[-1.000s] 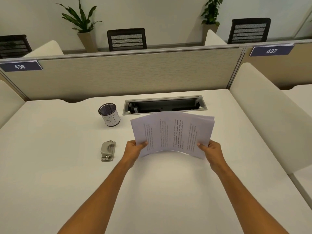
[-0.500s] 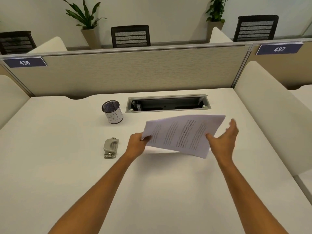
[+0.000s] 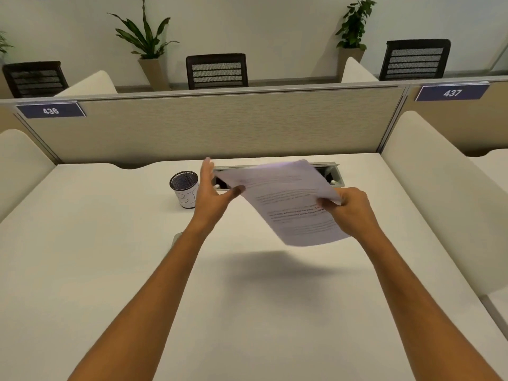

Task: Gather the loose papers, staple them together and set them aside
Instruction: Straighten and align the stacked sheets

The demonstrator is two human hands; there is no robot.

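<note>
Centre of frame: I see the sheaf of printed papers (image 3: 288, 204) held in the air above the smooth white desk (image 3: 110, 270), tilted, its soft shadow lying on the desktop below it. The sheets are thin, white, rectangular, with blurred lines of text; I cannot tell how many there are. My right hand (image 3: 349, 213) is pinched closed on the sheaf's right edge, thumb on top. My left hand (image 3: 213, 193) is spread, fingers straight, flat against the sheaf's upper left corner, not gripping it. Left of that hand, a round black wire-mesh pen cup (image 3: 184, 188) with a white paper label stands upright on the desk. Behind the papers, a long metal-framed cable slot (image 3: 334, 174) is sunk in the desktop. Across the upper frame runs a beige fabric-textured partition (image 3: 220, 127).
</note>
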